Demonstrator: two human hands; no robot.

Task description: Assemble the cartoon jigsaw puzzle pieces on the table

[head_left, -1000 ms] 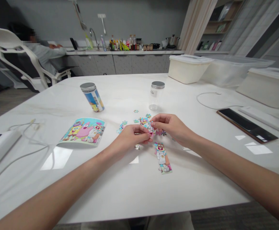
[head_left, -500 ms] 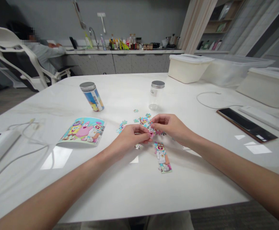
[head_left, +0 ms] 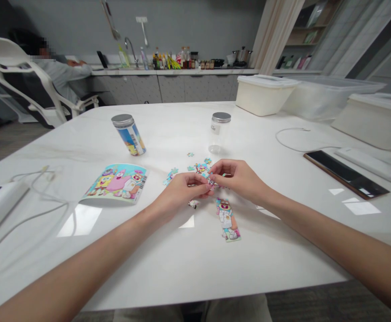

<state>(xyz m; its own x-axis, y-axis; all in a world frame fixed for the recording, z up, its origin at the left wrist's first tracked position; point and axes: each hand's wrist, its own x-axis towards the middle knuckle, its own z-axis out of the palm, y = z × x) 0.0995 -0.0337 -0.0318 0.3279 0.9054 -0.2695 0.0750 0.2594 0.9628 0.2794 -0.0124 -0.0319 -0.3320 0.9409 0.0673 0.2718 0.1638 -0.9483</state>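
Note:
Between the fingertips of my left hand (head_left: 189, 190) and my right hand (head_left: 237, 176) are small pink jigsaw puzzle pieces (head_left: 210, 182); both hands are pinched on them and partly hide them. Just nearer to me lies a joined strip of puzzle (head_left: 228, 219) showing a cartoon figure. Loose puzzle pieces (head_left: 201, 168) lie behind my fingers, and a few more (head_left: 171, 175) are beyond my left hand. One small piece (head_left: 193, 204) rests under my left wrist side. To the left is a curled picture sheet (head_left: 116, 183) with the cartoon characters.
A printed jar (head_left: 129, 135) and a clear jar (head_left: 219, 133) with metal lids stand behind the pieces. Cables and a white device (head_left: 2, 208) lie left; a dark phone (head_left: 345, 174) lies right. Plastic bins (head_left: 264, 96) line the back right. A person (head_left: 61, 74) sits far left.
My right fingertips have closed in over the pink pieces at my left fingers, covering more of them. Both arms stay almost in place.

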